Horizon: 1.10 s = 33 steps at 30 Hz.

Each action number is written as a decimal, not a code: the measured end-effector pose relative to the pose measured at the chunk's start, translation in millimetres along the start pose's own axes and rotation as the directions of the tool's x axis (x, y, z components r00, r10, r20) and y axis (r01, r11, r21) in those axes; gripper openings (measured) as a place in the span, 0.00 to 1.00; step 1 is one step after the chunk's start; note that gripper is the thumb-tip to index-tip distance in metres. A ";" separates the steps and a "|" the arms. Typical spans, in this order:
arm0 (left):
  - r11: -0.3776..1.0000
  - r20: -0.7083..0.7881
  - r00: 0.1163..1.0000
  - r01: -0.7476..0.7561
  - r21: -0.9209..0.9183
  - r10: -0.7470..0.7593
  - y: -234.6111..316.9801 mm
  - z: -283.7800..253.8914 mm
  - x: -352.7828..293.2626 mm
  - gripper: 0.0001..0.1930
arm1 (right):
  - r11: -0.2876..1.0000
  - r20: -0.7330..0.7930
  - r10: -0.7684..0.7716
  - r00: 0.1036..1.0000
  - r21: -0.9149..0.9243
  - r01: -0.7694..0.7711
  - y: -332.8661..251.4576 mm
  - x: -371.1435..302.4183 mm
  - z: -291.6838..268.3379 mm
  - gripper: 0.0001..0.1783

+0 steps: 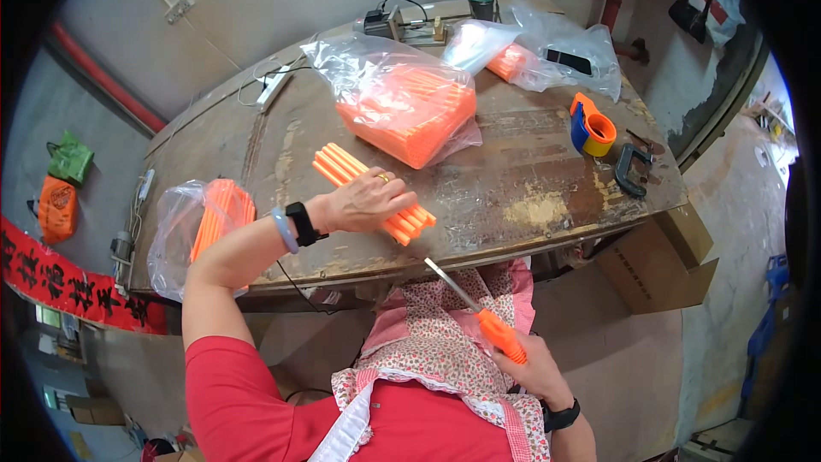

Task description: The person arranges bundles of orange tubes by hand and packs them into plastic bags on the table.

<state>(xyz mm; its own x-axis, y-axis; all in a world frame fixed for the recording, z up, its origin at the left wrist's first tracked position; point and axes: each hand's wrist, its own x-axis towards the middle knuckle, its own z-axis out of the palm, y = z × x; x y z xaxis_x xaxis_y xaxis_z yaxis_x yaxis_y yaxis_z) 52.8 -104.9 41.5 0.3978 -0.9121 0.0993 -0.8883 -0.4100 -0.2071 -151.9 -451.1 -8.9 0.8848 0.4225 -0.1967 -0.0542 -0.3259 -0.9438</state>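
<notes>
My left hand is closed over a bundle of orange plastic tubes, pressing it on the table near its front edge. The bundle's ends show on both sides of the hand. My right hand, lower and off the table's edge, grips the orange handle of a tool with a long narrow metal blade. Its blade points up and left toward the bundle's near end, apart from it. Just beyond the bundle lies a large clear bag of orange tubes. Another bag of orange tubes sits by my left forearm.
Farther back are a plastic bag with a phone on it, a small motor device and a power strip. At right stand a tape dispenser and a C-clamp. A cardboard box is below the table.
</notes>
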 end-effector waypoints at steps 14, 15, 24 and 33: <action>0.902 0.339 0.926 0.280 -0.329 -0.164 -11.7 73.7 1.5 0.20 | 0.994 -0.040 0.104 0.994 0.028 -0.103 31.3 12.0 7.8 0.13; 0.910 0.323 0.929 0.284 -0.302 -0.182 -10.3 76.2 -0.7 0.20 | 0.993 -0.070 0.113 0.991 0.044 -0.110 30.4 14.3 9.1 0.10; 0.920 -0.044 0.949 0.290 -0.265 -0.312 -7.5 50.9 3.2 0.19 | 0.978 -0.110 0.180 0.978 0.127 -0.165 22.3 13.5 -2.6 0.17; 0.126 -0.174 0.195 -0.237 -0.963 -0.965 -72.5 -31.0 10.1 0.17 | 0.946 -0.043 0.119 0.992 0.309 -0.101 3.8 26.7 -4.8 0.09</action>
